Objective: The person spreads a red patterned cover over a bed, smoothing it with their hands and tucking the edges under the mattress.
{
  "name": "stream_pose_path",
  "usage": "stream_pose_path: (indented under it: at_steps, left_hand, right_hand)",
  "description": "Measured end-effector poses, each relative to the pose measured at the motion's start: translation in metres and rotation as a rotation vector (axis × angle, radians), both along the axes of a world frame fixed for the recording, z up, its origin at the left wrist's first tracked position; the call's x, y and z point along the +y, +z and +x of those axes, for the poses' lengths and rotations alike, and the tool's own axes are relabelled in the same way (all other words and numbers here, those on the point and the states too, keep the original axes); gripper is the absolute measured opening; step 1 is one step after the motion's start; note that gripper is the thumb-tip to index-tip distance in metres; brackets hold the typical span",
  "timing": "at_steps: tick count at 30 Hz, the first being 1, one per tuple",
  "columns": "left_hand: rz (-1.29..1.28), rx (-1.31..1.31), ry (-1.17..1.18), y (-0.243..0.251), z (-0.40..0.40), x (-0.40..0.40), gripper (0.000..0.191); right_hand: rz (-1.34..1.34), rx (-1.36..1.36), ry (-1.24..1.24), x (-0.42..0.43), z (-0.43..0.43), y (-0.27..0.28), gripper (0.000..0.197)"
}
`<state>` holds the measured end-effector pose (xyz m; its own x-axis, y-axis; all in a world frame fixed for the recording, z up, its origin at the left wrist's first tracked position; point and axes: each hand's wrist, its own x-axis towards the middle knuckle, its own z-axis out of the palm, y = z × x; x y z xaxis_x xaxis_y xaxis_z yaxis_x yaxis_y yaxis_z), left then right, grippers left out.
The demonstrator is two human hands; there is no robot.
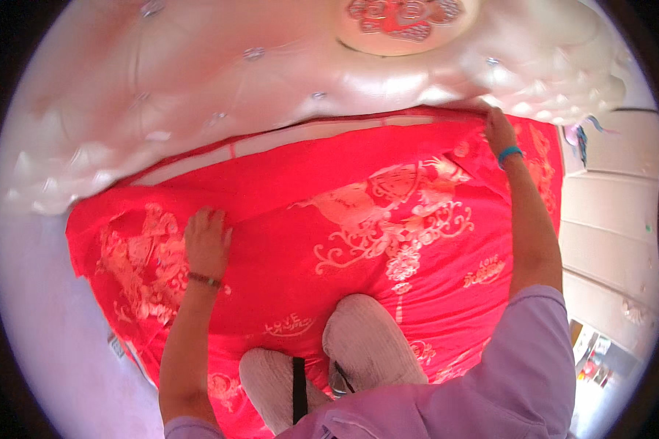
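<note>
A red patterned bed sheet (285, 247) covers the mattress below me, with paler figures and lettering on it. My left hand (206, 241) lies on the sheet at the left, palm down, fingers a little apart and pointing to the headboard. At the upper right my right hand (498, 129) has its fingers closed at the sheet's top edge, against the headboard; the fingertips are partly hidden. Between the sheet's edge and the headboard a pale strip of mattress (285, 140) with a red border shows. My knees, in light grey trousers, rest on the sheet.
The tufted, glossy headboard (197, 71) with a red emblem (403, 16) spans the top. Pale cabinet panels (609, 219) stand right of the bed, a dark and pink item (581, 140) hanging near them. Small items (596, 365) are at the lower right. A pale surface lies left.
</note>
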<state>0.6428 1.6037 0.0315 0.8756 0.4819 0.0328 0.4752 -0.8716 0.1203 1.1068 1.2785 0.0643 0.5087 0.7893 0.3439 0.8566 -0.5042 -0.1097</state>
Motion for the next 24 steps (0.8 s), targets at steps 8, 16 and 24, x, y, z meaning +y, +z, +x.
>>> stream_pose_path:
  at_steps: [8, 16, 24]
  left_hand:
    - [0.158, 0.135, -0.058, -0.012, -0.003, 0.031, 0.024]
    - [0.004, -0.132, -0.185, 0.041, -0.03, 0.022, 0.01]
    - [-0.285, -0.199, -0.346, 0.079, -0.059, -0.004, 0.015]
  right_hand:
    - [-0.201, 0.146, -0.078, -0.04, -0.005, 0.01, 0.022]
    - [-0.427, 0.281, -0.159, -0.096, -0.037, 0.04, 0.009]
    - [-0.768, 0.209, -0.099, -0.165, -0.078, 0.087, 0.009]
